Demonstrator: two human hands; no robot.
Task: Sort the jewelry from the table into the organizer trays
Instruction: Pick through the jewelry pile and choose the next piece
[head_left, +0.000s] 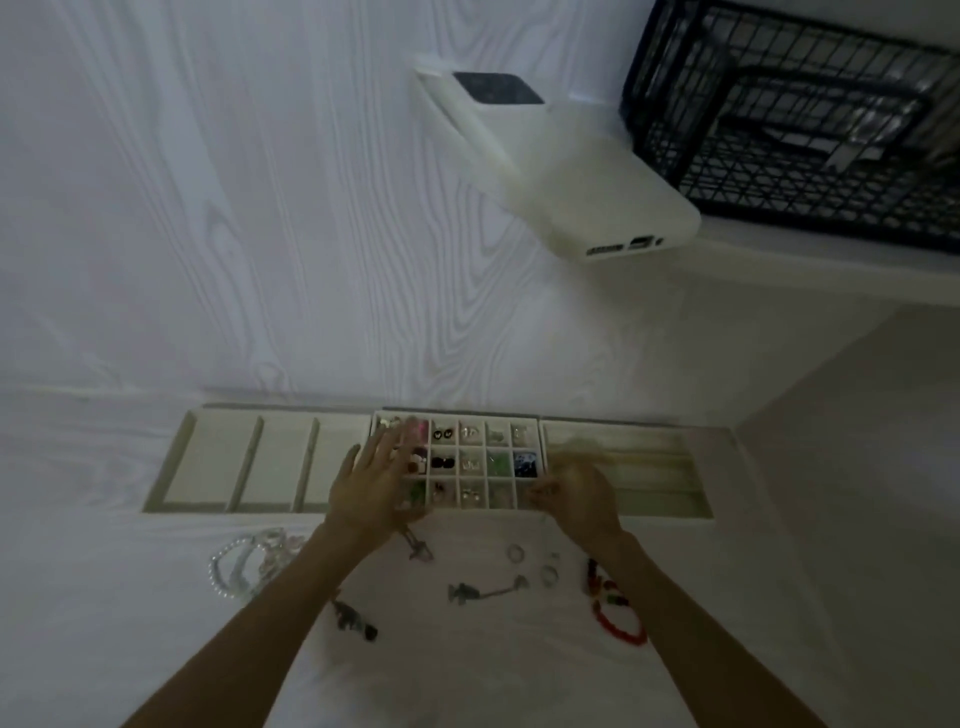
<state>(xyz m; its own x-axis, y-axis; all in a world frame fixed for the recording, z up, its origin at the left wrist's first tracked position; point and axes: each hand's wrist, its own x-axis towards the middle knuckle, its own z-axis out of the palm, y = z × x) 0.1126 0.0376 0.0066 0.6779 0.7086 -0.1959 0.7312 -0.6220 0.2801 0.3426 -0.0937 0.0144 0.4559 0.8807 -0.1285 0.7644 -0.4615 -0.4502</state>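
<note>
Along the table's middle, three cream organizer trays (208, 457) sit in a row, and your left hand (371, 483) hovers flat with spread fingers over the gridded middle tray (470, 460), while your right hand (576, 491), blurred, curls at that tray's right corner; whether it pinches anything you cannot tell. Near the table's front edge lie loose rings (515, 553), a red bead bracelet (618, 618) and a clear bead bracelet (234, 566), which are likely light, slippery and floppy, so pinch each by its band. Dim light smears the compartments' contents.
</note>
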